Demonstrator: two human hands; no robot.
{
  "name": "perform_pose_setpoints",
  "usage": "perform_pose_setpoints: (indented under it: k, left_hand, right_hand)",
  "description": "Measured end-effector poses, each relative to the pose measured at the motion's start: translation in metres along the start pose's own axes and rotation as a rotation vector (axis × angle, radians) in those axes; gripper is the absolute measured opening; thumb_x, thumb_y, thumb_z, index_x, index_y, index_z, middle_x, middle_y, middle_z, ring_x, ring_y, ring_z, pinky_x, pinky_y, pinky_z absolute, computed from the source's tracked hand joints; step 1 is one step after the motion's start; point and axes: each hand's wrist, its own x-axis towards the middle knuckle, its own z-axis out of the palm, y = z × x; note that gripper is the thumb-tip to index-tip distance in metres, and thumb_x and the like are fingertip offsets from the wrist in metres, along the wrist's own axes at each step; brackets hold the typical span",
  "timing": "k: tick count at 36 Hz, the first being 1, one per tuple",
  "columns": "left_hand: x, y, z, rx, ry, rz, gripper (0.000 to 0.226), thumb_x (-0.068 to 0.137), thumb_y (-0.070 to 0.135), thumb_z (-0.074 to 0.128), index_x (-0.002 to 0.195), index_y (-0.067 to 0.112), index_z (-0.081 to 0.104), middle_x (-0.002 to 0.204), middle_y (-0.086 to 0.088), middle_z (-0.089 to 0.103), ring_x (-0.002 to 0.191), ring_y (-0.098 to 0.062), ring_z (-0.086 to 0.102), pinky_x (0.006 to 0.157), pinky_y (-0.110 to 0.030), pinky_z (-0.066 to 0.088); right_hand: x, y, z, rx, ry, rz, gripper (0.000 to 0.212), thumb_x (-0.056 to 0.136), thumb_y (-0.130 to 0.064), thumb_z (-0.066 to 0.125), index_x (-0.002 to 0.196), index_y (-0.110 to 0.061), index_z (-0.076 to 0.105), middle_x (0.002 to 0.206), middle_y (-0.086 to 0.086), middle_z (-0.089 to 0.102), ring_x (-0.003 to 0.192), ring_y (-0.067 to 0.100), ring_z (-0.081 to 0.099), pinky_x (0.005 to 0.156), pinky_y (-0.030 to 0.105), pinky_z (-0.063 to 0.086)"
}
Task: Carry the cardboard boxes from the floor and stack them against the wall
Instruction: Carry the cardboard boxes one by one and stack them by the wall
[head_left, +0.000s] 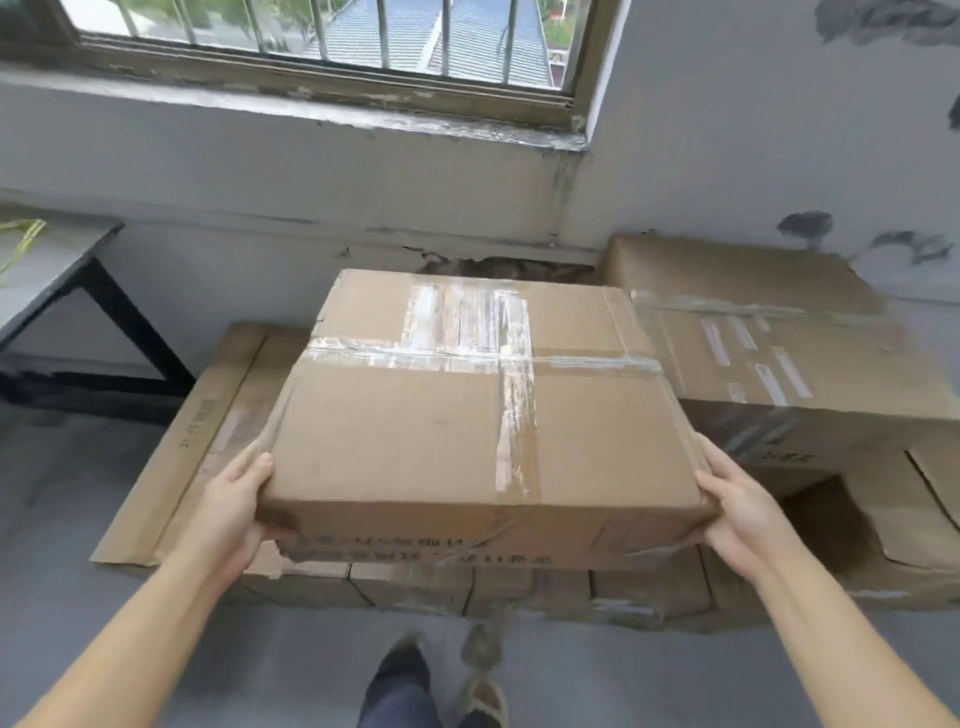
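A taped cardboard box (415, 426) is held up in front of me, above a low layer of boxes (223, 415) that lies on the floor under the window wall. My left hand (234, 506) grips its near left corner, thumb on top and fingers underneath. At the near right corner my right hand (732, 512) grips the same box in the same way. Another box (789, 358) sits stacked on lower boxes at the right, close to the wall (260, 171).
A table with black legs (57, 260) stands at the left by the wall. A barred window (332, 36) is above. An opened box (857, 525) lies at the lower right. Grey floor (208, 670) and my feet (436, 680) are below.
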Motion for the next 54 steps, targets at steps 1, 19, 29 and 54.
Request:
perform_pose_setpoints:
  k: [1,19,29,54]
  left_hand:
    - [0.011,0.001,0.006,0.026,-0.005,-0.011,0.041,0.104,0.015,0.035,0.142,0.023,0.044,0.131,-0.002,0.057,0.114,-0.031,0.052,0.070,-0.052,0.050]
    - [0.050,-0.016,0.015,0.063,0.002,-0.184,0.022,0.100,0.018,0.045,0.121,0.018,0.050,0.101,0.000,0.063,0.087,-0.021,0.058,0.072,-0.046,0.046]
    - [0.035,0.029,0.018,0.112,-0.029,-0.067,0.036,0.101,0.018,0.043,0.136,0.016,0.045,0.112,0.009,0.061,0.110,-0.024,0.057,0.073,-0.054,0.056]
    - [0.181,0.014,0.091,0.001,0.114,-0.151,0.054,0.099,0.031,0.048,0.147,0.012,0.031,0.148,-0.006,0.041,0.134,-0.031,0.042,0.104,-0.061,0.034]
  right_hand:
    - [0.011,0.002,0.003,0.017,0.023,-0.001,0.049,0.101,-0.004,0.029,0.137,-0.029,0.051,0.130,-0.003,0.062,0.115,0.027,0.058,0.064,0.042,0.053]
    - [0.041,0.068,0.027,0.219,0.516,0.165,0.041,0.099,-0.027,0.049,0.138,-0.015,0.047,0.136,0.009,0.053,0.125,0.035,0.048,0.093,0.057,0.044]
    - [0.019,0.037,0.021,0.162,0.377,-0.037,0.049,0.053,-0.055,0.066,0.091,-0.025,0.074,0.099,-0.011,0.073,0.094,0.017,0.065,0.058,0.046,0.058]
    - [0.143,0.021,0.094,0.411,0.466,0.262,0.068,0.098,-0.021,0.052,0.152,-0.007,0.014,0.159,0.016,0.014,0.142,0.038,0.024,0.109,0.059,0.029]
